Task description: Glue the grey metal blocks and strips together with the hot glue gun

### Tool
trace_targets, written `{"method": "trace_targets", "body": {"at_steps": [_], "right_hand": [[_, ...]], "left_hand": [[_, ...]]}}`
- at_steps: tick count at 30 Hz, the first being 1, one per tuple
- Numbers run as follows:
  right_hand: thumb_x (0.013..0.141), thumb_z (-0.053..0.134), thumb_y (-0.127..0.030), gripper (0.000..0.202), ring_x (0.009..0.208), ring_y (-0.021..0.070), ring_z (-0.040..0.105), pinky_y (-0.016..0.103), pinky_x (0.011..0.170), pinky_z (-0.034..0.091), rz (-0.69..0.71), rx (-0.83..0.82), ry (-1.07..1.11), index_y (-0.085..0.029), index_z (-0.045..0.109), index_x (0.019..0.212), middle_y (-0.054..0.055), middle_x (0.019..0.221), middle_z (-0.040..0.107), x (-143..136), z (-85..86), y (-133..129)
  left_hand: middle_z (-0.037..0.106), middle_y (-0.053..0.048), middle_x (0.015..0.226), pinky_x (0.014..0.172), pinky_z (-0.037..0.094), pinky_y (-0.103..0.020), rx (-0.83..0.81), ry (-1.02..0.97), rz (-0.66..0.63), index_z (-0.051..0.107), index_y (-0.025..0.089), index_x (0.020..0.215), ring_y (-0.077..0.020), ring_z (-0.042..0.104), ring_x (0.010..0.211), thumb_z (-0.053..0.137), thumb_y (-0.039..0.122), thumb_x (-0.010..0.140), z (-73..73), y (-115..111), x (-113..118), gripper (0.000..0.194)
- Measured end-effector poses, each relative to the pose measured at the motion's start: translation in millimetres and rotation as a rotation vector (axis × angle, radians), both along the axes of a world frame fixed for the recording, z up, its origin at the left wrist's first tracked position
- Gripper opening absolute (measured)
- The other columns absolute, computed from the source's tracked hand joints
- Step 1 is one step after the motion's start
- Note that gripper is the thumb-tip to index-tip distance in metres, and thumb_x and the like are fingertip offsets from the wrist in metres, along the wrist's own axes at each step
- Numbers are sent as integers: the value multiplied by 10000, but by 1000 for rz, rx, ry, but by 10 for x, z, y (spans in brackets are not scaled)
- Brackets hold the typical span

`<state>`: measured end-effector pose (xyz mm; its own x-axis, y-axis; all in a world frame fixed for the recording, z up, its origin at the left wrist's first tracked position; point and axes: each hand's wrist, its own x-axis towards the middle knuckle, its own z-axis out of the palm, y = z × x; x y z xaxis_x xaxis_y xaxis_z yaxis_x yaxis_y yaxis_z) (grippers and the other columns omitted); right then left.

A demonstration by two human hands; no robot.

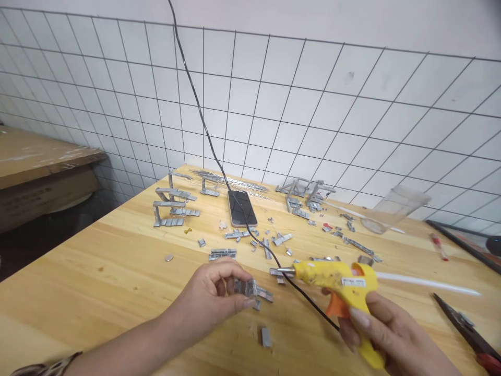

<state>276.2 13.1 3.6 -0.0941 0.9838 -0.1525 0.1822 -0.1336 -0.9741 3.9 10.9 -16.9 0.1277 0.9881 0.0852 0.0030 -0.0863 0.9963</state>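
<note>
My left hand pinches a small grey slatted piece between thumb and fingers, low over the wooden table. My right hand is wrapped round the handle of a yellow glue gun with an orange trigger. The gun's metal nozzle points left, a short way to the right of the grey piece and apart from it. A clear glue stick sticks out of the gun's back. Below the left hand's fingertips lies a small grey block.
A phone lies mid-table, crossed by a black cable. Grey stepped models stand left and at the back. Loose grey pieces are scattered around. A clear cup lies tilted at right, near dark scissors.
</note>
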Motion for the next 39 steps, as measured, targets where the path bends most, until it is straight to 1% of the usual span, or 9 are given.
{"method": "trace_targets", "body": {"at_steps": [3, 12, 21, 24, 27, 31, 35, 37, 39], "right_hand": [[671, 753, -454, 313, 499, 118, 484, 203, 479, 373, -98, -49, 148, -186, 617, 760, -27, 528, 586, 69, -13, 130], [571, 843, -350, 353, 433, 87, 526, 139, 378, 396, -319, -53, 230, -138, 644, 772, 1, 540, 651, 275, -284, 442], [519, 870, -334, 442, 439, 92, 582, 111, 344, 402, -355, -86, 264, -153, 627, 842, -2, 539, 668, 245, -270, 475], [576, 838, -374, 440, 443, 105, 590, 108, 299, 314, -332, -98, 243, -162, 615, 890, 11, 560, 673, 223, -262, 465], [644, 770, -441, 516, 472, 145, 609, 159, 313, 332, -310, -90, 96, -156, 588, 1033, 10, 581, 674, 288, -245, 463], [711, 675, -481, 674, 526, 207, 637, 294, 484, 477, -293, -16, -431, -98, 502, 1238, 28, 634, 710, 493, -180, 426], [724, 617, -503, 372, 593, 258, 657, 351, 536, 478, -311, 200, -933, -194, 698, 916, 72, 702, 734, 465, -78, 232], [761, 610, -411, 215, 626, 217, 653, 304, 545, 482, -199, 460, -843, -232, 700, 838, 51, 761, 726, 257, -41, 83], [817, 574, -285, 129, 610, 170, 626, 268, 591, 492, 92, 579, -690, -236, 688, 782, 19, 686, 675, -30, -26, -55]], "left_hand": [[587, -17, 758, 624, 399, -269, 42, 67, -37, 696, 156, 787, -137, 515, 670, 702, 139, 639, 1, -22, 1, 148], [561, -7, 802, 654, 418, -257, 92, 251, -151, 729, 219, 836, -133, 511, 709, 650, 99, 647, -52, -43, 2, 238], [518, 31, 698, 611, 369, -234, 7, 594, -205, 695, 201, 819, -123, 481, 651, 587, 56, 605, 77, -63, 17, 281], [486, 49, 653, 577, 349, -230, -39, 658, -199, 660, 188, 826, -117, 457, 603, 590, 83, 605, 89, -61, 17, 254], [483, 47, 650, 569, 339, -228, -53, 689, -197, 637, 179, 779, -121, 457, 612, 599, 108, 615, 94, -59, 6, 183], [507, 46, 679, 571, 340, -216, -42, 681, -238, 625, 179, 723, -112, 462, 628, 608, 82, 603, 107, -53, -9, 155], [515, 48, 689, 557, 343, -209, -31, 684, -278, 626, 177, 702, -102, 470, 616, 649, 103, 617, 103, -52, -16, 116], [518, 48, 691, 549, 350, -208, -23, 699, -292, 632, 181, 707, -100, 474, 606, 665, 118, 624, 93, -56, -19, 109], [530, 47, 709, 548, 359, -208, -1, 717, -308, 639, 189, 723, -101, 482, 608, 673, 130, 633, 83, -60, -20, 113]]}}
